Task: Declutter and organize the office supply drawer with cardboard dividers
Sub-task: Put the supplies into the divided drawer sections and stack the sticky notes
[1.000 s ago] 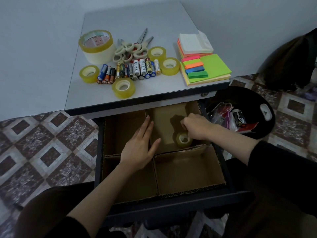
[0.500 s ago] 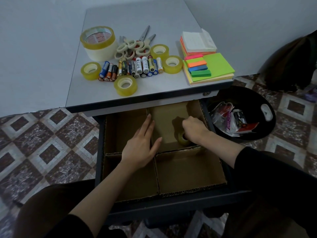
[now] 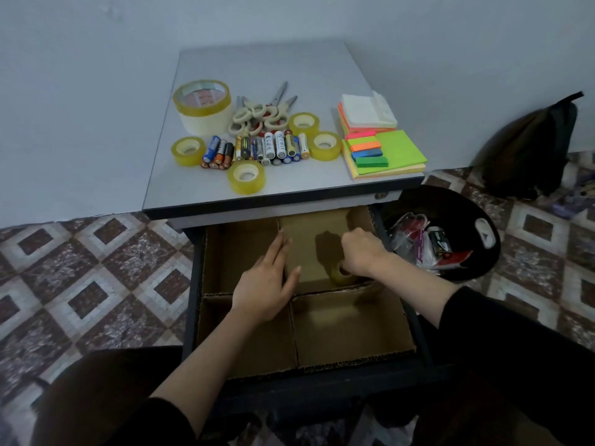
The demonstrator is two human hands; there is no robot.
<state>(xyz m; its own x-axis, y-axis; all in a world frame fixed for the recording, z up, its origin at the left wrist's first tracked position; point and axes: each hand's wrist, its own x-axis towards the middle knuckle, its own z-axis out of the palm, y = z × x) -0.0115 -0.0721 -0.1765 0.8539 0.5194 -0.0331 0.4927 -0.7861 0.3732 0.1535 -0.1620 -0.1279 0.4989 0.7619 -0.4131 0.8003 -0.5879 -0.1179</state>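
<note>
Since a second ago my right hand (image 3: 362, 252) has sunk lower into the back right compartment, fingers curled round the small tape roll (image 3: 341, 276), which sits on the cardboard floor against the cross divider. My left hand (image 3: 264, 284) has stayed flat, fingers straight and close together, pressing on the cardboard dividers (image 3: 293, 326) where they cross inside the pulled-out drawer (image 3: 322, 391). Above, on the desk top (image 3: 289, 66), lie four spare tape rolls (image 3: 246, 177), a big tape roll (image 3: 202, 107), batteries (image 3: 254, 149), scissors (image 3: 260, 114) and sticky notes (image 3: 399, 146), and a black bin (image 3: 483, 262) stands on the floor at my right.
</note>
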